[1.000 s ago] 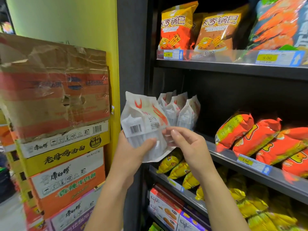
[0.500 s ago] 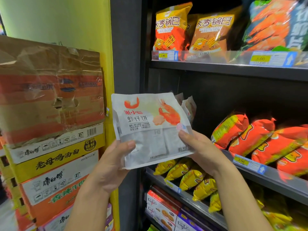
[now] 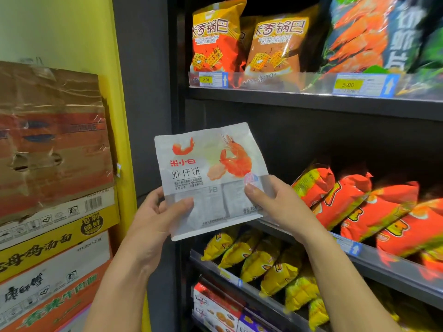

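Shop aisle, dark shelving unit [image 3: 311, 104] beside a yellow wall [image 3: 72, 32]. Both hands held a white prawn-cracker packet [image 3: 211, 178] upright, printed front to the camera, in front of the middle shelf. Left hand [image 3: 158, 219] gripped its lower left edge, thumb on the front; right hand [image 3: 271, 202] pinched the lower right. Stacked cartons [image 3: 52, 164] stood at left. Orange bags [image 3: 359, 204] lay on the shelf at right, yellow bags [image 3: 261, 262] on the shelf below.
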The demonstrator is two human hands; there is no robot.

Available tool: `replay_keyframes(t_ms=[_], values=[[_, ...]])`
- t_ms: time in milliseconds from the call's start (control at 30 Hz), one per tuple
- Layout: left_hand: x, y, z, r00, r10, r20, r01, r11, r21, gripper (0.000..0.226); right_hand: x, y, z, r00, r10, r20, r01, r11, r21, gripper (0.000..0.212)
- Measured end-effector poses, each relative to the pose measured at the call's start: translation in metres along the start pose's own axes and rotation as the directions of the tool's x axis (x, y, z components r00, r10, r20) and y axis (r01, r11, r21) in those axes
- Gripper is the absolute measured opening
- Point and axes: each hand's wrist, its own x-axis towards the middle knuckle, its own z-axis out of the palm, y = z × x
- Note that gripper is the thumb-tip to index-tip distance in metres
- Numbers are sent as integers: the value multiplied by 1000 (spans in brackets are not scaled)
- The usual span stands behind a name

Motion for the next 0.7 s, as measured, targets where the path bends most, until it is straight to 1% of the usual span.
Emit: replay_keyframes(t_ms=[100, 133, 167, 200, 233, 267, 300, 333, 400, 433, 500, 633, 700], values=[[14, -2, 19, 998, 58, -23, -57, 998, 20, 71, 14, 1, -28, 999, -34, -20, 29, 974, -223, 63], [18, -3, 25, 996, 75, -39, -74, 996, 40, 71, 19, 3, -39, 997, -65, -48, 44, 936, -348, 67], [23, -4, 32, 994, 95, -56, -91, 994, 65, 71, 24, 5, -51, 992, -101, -73, 50, 862, -504, 71], [29, -7, 38, 991, 113, -69, -107, 990, 89, 70, 29, 7, -62, 987, -134, -84, 45, 747, -663, 73], [34, -10, 44, 988, 130, -79, -120, 986, 115, 70, 34, 8, -73, 985, -150, -79, 28, 604, -796, 73], [38, -13, 51, 985, 148, -86, -135, 981, 138, 70, 39, 10, -83, 988, -139, -68, 5, 464, -886, 73], [44, -18, 58, 982, 165, -93, -149, 975, 163, 70, 43, 13, -92, 993, -104, -58, -18, 355, -935, 73], [50, -22, 65, 978, 184, -97, -164, 970, 182, 70, 47, 17, -100, 997, -57, -52, -34, 281, -959, 75], [60, -32, 79, 972, 210, -109, -185, 961, 204, 72, 51, 25, -110, 998, 40, -38, -45, 181, -982, 78], [66, -37, 87, 969, 219, -115, -192, 959, 208, 73, 52, 29, -114, 997, 77, -30, -41, 152, -988, 80], [75, -44, 102, 964, 234, -126, -204, 955, 217, 78, 53, 35, -118, 993, 118, -14, -29, 129, -991, 80], [91, -56, 131, 959, 258, -120, -227, 948, 222, 77, 52, 41, -124, 994, 108, 19, 7, 118, -993, 73], [101, -65, 145, 957, 271, -103, -238, 938, 252, 76, 52, 43, -126, 994, 100, 39, 28, 107, -994, 71]])
